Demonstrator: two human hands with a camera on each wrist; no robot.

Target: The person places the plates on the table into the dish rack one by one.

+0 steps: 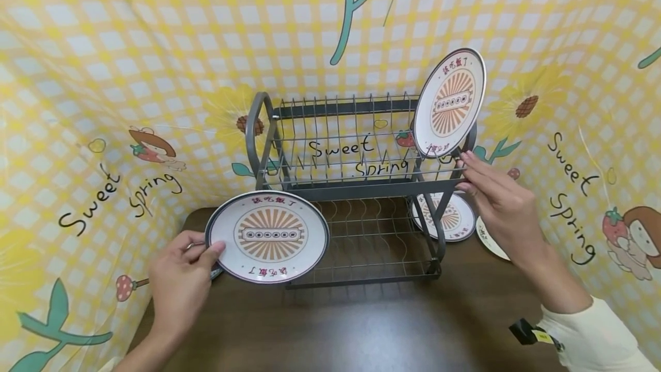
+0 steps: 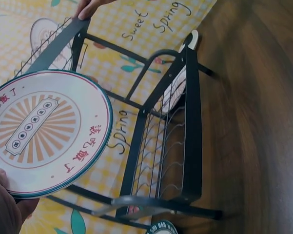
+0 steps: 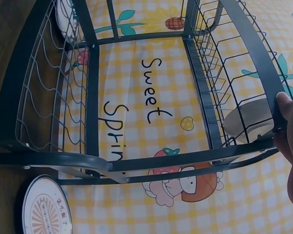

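Note:
My left hand (image 1: 178, 280) pinches the left rim of a round white plate (image 1: 267, 237), with the thumb on its face. The plate has a dark rim, an orange sunburst and red characters, and is held in front of the left end of a dark two-tier dish rack (image 1: 356, 190). My right hand (image 1: 503, 205) grips the upper tier's front rail at the right end; its thumb (image 3: 285, 105) lies on the bar. Close above that hand, a matching plate (image 1: 450, 102) stands tilted in the rack's upper right end.
Another sunburst plate (image 1: 451, 218) lies by the rack's lower right end, with a pale dish (image 1: 490, 240) beside it. A dark-rimmed piece with lettering (image 2: 163, 228) is near the rack's left end. Yellow checked cloth (image 1: 206, 45) surrounds the brown table (image 1: 372, 326).

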